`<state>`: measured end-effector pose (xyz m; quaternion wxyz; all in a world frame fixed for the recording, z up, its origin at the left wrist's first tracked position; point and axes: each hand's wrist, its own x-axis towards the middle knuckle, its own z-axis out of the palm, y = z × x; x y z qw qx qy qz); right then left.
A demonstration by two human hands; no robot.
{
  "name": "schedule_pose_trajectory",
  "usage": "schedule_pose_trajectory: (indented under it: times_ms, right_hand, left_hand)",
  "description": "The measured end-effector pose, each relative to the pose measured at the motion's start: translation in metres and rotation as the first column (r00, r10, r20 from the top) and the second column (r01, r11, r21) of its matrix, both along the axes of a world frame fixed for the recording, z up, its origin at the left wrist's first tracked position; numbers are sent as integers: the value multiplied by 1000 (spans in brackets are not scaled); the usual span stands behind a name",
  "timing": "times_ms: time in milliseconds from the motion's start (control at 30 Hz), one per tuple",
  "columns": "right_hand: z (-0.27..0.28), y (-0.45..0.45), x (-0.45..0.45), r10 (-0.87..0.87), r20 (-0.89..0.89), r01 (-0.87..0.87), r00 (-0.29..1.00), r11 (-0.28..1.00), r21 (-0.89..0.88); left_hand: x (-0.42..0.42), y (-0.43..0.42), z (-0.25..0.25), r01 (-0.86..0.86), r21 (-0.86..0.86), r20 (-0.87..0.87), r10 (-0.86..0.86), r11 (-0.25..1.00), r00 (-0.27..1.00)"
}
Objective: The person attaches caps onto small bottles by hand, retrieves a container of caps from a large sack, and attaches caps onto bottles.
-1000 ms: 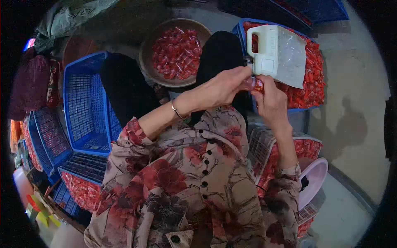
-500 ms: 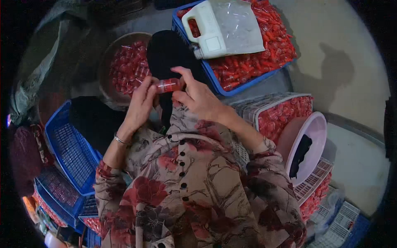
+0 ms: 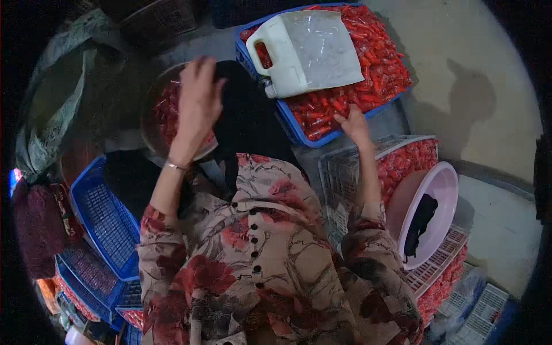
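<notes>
My left hand [image 3: 198,106] is over a round basin [image 3: 150,141] of small clear and reddish plastic pieces [image 3: 167,109]. Its thumb stands apart from the fingers, which are slightly blurred, and I see nothing held. My right hand [image 3: 355,125] reaches to the near edge of a blue crate [image 3: 319,140] heaped with small red plastic pieces [image 3: 376,75], some with narrow tips. Thumb and fingers there look parted beside the pieces; the fingertips are partly hidden. A white plastic jug [image 3: 287,57], cut open on one side, lies on the heap.
At right, a pink basin [image 3: 448,190] holding a black cloth [image 3: 421,221] leans on stacked crates [image 3: 440,244] of red pieces. A blue basket [image 3: 103,213] stands at left, above more filled baskets [image 3: 86,270]. A dark covered leg [image 3: 247,109] lies between the basin and crate.
Both hands held a small red-and-clear plastic bottle together; it is no longer visible between them. My left hand has moved up-left over the basin, my right hand rightward to the crate.
</notes>
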<state>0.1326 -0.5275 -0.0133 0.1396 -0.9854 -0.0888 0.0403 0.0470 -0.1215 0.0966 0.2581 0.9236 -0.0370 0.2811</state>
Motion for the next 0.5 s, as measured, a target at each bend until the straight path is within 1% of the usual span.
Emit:
schedule_pose_trajectory:
  times_ms: [33, 67, 100, 133, 200, 267, 300, 333, 367, 433, 467, 500]
  right_hand:
    - [4, 8, -2, 0, 8, 0, 1000, 1000, 5]
    - [13, 23, -11, -31, 12, 31, 999, 997, -66]
    - [17, 35, -15, -61, 18, 63, 998, 989, -137]
    - [12, 37, -15, -74, 41, 77, 996, 993, -89]
    - [10, 40, -17, -56, 67, 59, 996, 997, -55]
    - [8, 40, -18, -27, 92, 29, 995, 999, -19]
    - [6, 38, -19, -54, 116, 52, 992, 998, 19]
    - [6, 37, -19, -76, 138, 69, 988, 996, 56]
    - [9, 33, -17, -56, 136, 47, 989, 997, 63]
    - [15, 24, -9, -71, 133, 21, 989, 937, 349]
    - [4, 13, -3, -70, 17, 45, 997, 794, 606]
    - [-9, 1, 2, -29, -116, 111, 993, 587, 802]
  left_hand:
    - [19, -29, 12, 134, -8, 13, -134, 991, 991]
    - [39, -55, 20, 264, -15, 27, -263, 964, 964]
    - [62, -80, 19, 317, 23, 21, -318, 948, 948]
    - [84, -105, 12, 373, 59, 9, -374, 926, 927]
    - [121, -146, 1, 468, 106, -32, -468, 877, 883]
    - [161, -172, -25, 599, 111, -116, -588, 793, 800]
    - [171, -183, -32, 589, 118, -115, -578, 800, 808]
    - [180, -191, -37, 575, 174, -164, -552, 799, 817]
    - [185, -196, -34, 559, 229, -216, -519, 797, 827]
    - [187, -200, -24, 544, 329, -379, -420, 772, 825]
    - [187, -201, -22, 537, 352, -398, -397, 767, 827]
    - [186, -204, -21, 529, 374, -423, -367, 762, 828]
